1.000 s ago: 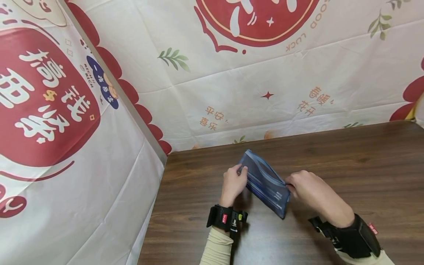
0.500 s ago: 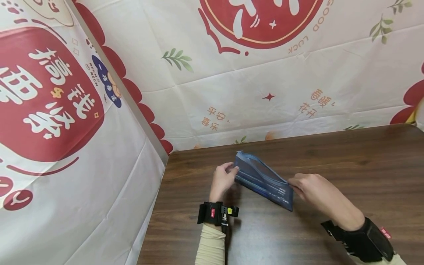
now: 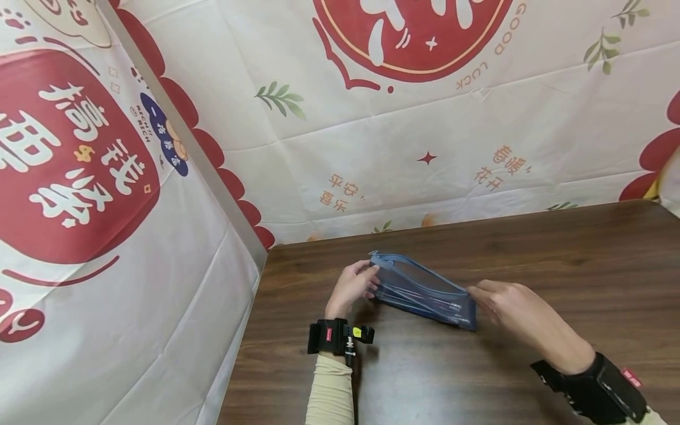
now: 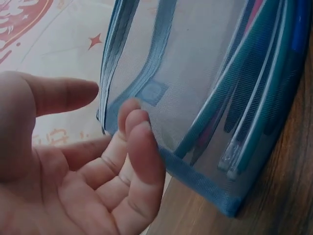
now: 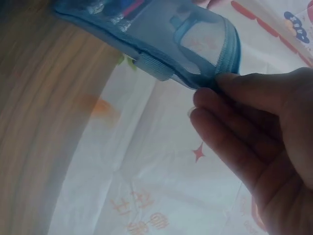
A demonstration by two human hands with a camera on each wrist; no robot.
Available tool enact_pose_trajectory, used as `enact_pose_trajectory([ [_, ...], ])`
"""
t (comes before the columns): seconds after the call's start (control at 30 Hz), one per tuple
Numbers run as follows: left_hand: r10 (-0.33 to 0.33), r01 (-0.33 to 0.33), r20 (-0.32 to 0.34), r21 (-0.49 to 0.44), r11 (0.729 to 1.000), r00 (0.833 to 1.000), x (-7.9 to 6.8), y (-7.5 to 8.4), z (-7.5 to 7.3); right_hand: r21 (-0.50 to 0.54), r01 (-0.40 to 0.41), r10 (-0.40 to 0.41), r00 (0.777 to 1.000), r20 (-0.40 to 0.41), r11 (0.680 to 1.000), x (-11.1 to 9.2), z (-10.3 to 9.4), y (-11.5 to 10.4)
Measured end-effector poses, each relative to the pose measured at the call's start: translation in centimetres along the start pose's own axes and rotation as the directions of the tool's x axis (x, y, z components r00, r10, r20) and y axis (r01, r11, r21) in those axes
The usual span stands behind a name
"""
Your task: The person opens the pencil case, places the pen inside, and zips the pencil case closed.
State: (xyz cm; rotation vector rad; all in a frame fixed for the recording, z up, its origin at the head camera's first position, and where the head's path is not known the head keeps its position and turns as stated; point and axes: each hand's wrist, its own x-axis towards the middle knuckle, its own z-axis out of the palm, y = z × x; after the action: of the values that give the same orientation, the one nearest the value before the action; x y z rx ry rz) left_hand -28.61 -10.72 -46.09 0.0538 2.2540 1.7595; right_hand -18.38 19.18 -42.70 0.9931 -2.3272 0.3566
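Note:
A blue mesh pencil case (image 3: 425,295) with its zip undone stands on its long side on the wooden table. Long, thin pens or pencils (image 4: 249,107), teal, blue and pink, show through its mesh. My right hand (image 3: 504,307) pinches its right top corner between thumb and fingers, as the right wrist view (image 5: 254,127) shows. At the other end is my left hand (image 3: 350,286), thumb and fingers spread loosely around the case's end edge. In the left wrist view the thumb (image 4: 68,95) stands apart from the curved fingertips, which overlap the mesh.
The brown wooden table (image 3: 425,378) runs back to a white printed cloth (image 3: 382,153) hanging behind it. On the left, another cloth-covered panel (image 3: 175,295) borders the table edge. Both wrists wear black camera straps (image 3: 332,336).
The pencil case has turned to lie more level across the view, its right end higher. My left hand has shifted left and its fingers have loosened; the right hand has moved slightly right, still pinching.

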Motion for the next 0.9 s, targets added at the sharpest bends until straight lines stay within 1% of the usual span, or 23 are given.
enact_pose_trajectory([
  [0.13, 0.038, -0.038, 0.011, -0.034, 0.999, 0.999, 0.0, -0.4, -0.3, -0.015, -0.023, 0.023, 1.000, 0.002, 1.000, -0.3, 0.0, 0.7],
  [0.37, 0.105, -0.105, 0.019, -0.016, 0.994, 0.994, -0.1, -0.8, -0.5, -0.033, -0.066, 0.066, 0.998, -0.016, 0.997, -0.5, 0.0, 2.1],
  [0.5, 0.155, -0.156, 0.035, 0.027, 0.987, 0.987, -0.2, -0.8, -0.5, -0.038, -0.085, 0.084, 0.996, -0.031, 0.996, -0.5, 0.0, 2.8],
  [0.63, 0.229, -0.234, 0.059, 0.090, 0.968, 0.972, -0.4, -1.0, -0.5, -0.037, -0.097, 0.095, 0.994, -0.047, 0.995, -0.5, 0.1, 3.4],
  [0.73, 0.266, -0.272, 0.059, 0.139, 0.952, 0.962, -0.7, -1.1, -0.5, -0.038, -0.095, 0.093, 0.994, -0.055, 0.995, -0.4, 0.2, 3.6],
  [0.8, 0.279, -0.284, 0.057, 0.168, 0.944, 0.959, -0.8, -1.1, -0.6, -0.036, -0.100, 0.098, 0.994, -0.042, 0.994, -0.3, 0.1, 3.6],
  [0.83, 0.284, -0.289, 0.053, 0.180, 0.940, 0.957, -0.9, -1.1, -0.6, -0.038, -0.112, 0.112, 0.994, -0.022, 0.993, -0.2, -0.1, 3.5],
  [0.9, 0.303, -0.306, 0.049, 0.196, 0.931, 0.952, -1.0, -1.1, -0.7, -0.041, -0.161, 0.163, 0.986, 0.043, 0.986, 0.3, -0.6, 3.2],
])
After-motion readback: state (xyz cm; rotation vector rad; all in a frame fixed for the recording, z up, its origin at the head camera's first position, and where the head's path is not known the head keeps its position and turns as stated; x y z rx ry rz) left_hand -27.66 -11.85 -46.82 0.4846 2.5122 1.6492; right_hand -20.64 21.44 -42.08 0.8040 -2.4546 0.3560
